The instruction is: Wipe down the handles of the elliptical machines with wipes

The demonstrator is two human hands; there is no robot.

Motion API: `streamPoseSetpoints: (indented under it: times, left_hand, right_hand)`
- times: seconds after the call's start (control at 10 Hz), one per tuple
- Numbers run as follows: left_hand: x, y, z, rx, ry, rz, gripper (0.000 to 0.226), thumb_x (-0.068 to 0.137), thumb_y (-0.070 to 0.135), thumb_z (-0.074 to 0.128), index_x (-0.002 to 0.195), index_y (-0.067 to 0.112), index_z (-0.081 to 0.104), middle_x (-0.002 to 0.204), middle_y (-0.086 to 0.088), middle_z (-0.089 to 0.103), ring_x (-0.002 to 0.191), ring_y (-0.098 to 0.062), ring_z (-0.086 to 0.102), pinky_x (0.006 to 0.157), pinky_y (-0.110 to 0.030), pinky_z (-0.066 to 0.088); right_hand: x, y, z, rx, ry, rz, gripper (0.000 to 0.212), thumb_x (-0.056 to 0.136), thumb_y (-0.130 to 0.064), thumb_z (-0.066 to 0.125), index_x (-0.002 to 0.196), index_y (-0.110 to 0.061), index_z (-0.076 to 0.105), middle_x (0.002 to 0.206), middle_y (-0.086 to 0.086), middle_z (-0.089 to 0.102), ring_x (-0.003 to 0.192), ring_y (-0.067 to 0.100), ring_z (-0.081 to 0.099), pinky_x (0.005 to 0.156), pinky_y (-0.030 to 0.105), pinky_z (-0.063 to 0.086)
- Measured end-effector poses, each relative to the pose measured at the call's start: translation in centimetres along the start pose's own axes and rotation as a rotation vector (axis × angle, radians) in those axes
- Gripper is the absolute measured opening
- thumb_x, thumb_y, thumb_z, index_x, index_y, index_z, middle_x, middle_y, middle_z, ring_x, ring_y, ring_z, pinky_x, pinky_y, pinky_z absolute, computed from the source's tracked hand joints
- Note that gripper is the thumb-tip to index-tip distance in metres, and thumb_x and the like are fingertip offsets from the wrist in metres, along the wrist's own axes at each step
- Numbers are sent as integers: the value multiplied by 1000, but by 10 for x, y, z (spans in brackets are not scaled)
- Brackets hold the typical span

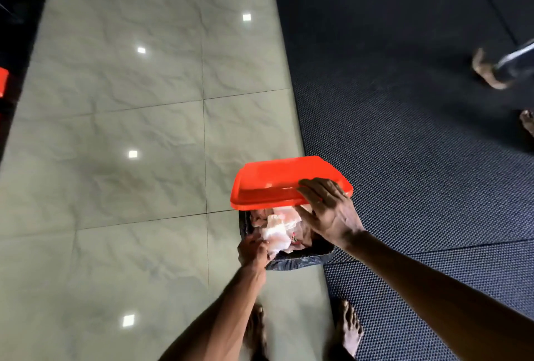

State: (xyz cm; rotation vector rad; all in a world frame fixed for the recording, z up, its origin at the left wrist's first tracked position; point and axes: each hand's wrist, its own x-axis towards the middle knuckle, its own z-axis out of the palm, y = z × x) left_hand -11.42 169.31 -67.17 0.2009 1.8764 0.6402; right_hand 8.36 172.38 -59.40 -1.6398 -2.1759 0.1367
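- Right hand (326,210) grips the red lid (283,181) by its near edge, raised over the bin (300,258).
- Left hand (252,250) pinches a white wipe (274,233) at the bin's rim. Released there, it may fall onto the floor (130,129).
- Lid grip looks shallow — a slip would drop it on the left hand.

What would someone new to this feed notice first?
The bright red lid, near the middle, is held tilted up off a black-lined bin by the right hand. Just below, the left hand pinches a crumpled white wipe over the bin's litter. The bin stands where the pale tiled floor meets a dark mat.
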Motion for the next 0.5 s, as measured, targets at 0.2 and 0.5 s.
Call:
streamPoseSetpoints:
  times: [0.2, 0.5]
  left_hand:
    - [21, 12, 40, 91, -45, 58, 28, 95, -11, 50, 89, 10, 68, 89, -9, 72, 67, -18, 64, 47, -24, 55]
    - [26, 1, 21, 236, 87, 177, 26, 92, -8, 58, 112, 1, 73, 109, -11, 74, 97, -22, 66, 70, -8, 45]
  right_hand:
    - [32, 2, -3, 23, 80, 19, 38, 100, -38, 63, 118, -6, 74, 124, 11, 72, 115, 30, 65, 99, 44, 53]
    - [-13, -9, 14, 27, 11, 14, 40, 96, -41, 68, 123, -12, 73, 134, 7, 69, 121, 27, 64, 101, 44, 51]
